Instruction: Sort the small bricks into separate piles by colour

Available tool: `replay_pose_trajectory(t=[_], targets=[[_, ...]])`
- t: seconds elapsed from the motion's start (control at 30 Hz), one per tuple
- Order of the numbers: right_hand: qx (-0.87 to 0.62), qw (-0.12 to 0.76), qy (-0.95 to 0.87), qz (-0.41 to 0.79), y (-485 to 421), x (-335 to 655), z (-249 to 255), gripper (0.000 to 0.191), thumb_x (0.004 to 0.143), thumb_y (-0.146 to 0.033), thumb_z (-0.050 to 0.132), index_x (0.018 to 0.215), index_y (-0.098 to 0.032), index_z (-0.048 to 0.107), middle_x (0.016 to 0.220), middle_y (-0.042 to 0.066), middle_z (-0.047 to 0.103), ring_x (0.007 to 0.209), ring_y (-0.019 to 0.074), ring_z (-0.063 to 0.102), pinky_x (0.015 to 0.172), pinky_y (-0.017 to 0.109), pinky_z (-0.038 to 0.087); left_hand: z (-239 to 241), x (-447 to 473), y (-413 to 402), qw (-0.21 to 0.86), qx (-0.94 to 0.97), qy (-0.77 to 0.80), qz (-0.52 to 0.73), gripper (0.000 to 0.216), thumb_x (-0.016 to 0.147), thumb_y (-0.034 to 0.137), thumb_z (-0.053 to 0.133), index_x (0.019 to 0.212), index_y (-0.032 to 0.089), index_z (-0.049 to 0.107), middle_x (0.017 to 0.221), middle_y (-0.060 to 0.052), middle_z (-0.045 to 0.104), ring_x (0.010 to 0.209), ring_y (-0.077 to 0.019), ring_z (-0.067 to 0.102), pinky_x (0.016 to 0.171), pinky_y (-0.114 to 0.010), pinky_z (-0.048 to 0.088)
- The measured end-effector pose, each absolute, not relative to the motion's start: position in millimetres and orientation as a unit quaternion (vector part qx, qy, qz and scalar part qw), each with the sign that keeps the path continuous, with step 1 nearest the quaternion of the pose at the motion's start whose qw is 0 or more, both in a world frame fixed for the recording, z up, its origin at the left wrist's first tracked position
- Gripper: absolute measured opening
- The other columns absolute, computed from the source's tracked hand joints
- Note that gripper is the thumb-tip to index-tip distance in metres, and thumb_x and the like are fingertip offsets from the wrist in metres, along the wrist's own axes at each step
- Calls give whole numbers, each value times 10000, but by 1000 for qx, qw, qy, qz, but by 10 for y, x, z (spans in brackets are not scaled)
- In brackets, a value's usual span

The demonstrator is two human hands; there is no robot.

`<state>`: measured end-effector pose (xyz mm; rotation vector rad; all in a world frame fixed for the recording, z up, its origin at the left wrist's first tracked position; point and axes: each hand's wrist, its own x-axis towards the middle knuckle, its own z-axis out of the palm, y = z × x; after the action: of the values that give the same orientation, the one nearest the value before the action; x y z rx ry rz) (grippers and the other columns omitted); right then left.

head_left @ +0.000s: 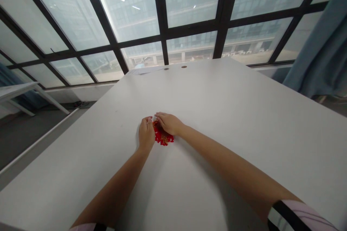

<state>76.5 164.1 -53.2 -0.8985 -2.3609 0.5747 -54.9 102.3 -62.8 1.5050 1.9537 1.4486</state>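
Observation:
A small flat red ornament with gold marks (162, 138) lies on the white table (230, 122) in the middle of the view. My left hand (146, 134) rests at its left edge with the fingers curled down onto it. My right hand (168, 122) lies over its upper right part, fingers bent and pressed on it. Both hands meet at the far end of the ornament, and most of it is hidden under them.
Sheets of paper (143, 70) lie at the table's far edge by two round cable holes (184, 67). Large black-framed windows stand behind. Another white table (16, 90) is at the left and a blue curtain (322, 54) at the right.

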Motion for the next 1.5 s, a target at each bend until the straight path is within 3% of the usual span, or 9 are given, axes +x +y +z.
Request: replay_pose_trajectory(t=[0.2,0.5,0.7,0.8,0.9,1.03,1.2,1.37,1.5], targets=[[-291,253,-895,223,1766,777,-513,338,938,-361,591,1222,-178,587,1238,94,603,1047,223,617,877,447,536,-637,-571,1040,124,517,680,505,295,969,362,326,1026,220,578,1094,-76,676,1060,-218,610,964,-374,462],[-311,296,-869,246,1712,873,-484,276,949,-364,577,1130,-165,638,1181,83,654,1080,221,623,951,477,496,-625,-650,1077,101,550,668,491,345,989,405,279,1099,224,551,1035,-81,712,1000,-215,657,915,-380,495],[-368,314,-842,239,1651,1094,-424,407,1021,-252,310,1119,-152,692,1166,105,709,1121,186,629,1018,370,435,-597,-863,1246,71,598,664,444,407,964,363,252,1019,194,617,1133,-110,701,1103,-228,623,1028,-420,431],[-399,309,-830,238,1559,1279,-395,429,1013,-241,292,1118,-146,696,1159,108,715,1109,188,638,999,346,443,-585,-869,1237,72,642,647,405,458,972,363,219,995,215,653,1144,-78,712,1096,-216,634,1028,-412,433],[-431,306,-817,231,1412,1375,-407,430,1017,-245,278,1138,-140,677,1192,136,696,1140,215,620,1035,399,414,-544,-808,1175,51,676,629,380,452,970,358,231,994,219,661,1122,-71,722,1057,-218,647,1024,-419,434],[-443,302,-814,222,1237,1207,-459,314,1002,-236,385,1134,-149,656,1238,157,660,1225,252,557,1131,515,276,-488,-680,1084,0,701,612,366,410,946,337,276,1019,199,656,1109,-106,711,1142,-259,603,1083,-474,373],[-457,327,-785,260,1191,998,-482,307,956,-370,560,1177,-167,624,1250,99,633,1149,238,595,1017,512,441,-481,-613,1002,-37,720,600,347,413,940,330,288,1081,173,644,1134,-144,683,1243,-307,534,1109,-525,336],[-496,364,-729,300,1136,1301,-506,416,1009,-297,309,1209,-212,664,1266,85,671,1211,209,586,1082,426,407,-532,-618,996,-30,735,591,332,402,953,373,305,1093,189,634,1114,-129,687,1182,-298,575,1084,-518,380],[-516,402,-689,313,988,1335,-538,447,969,-297,319,1237,-177,656,1309,90,648,1244,216,568,1115,403,376,-554,-603,1023,-19,731,592,338,410,965,371,281,1074,188,631,1076,-120,695,1103,-275,615,1047,-486,429]])
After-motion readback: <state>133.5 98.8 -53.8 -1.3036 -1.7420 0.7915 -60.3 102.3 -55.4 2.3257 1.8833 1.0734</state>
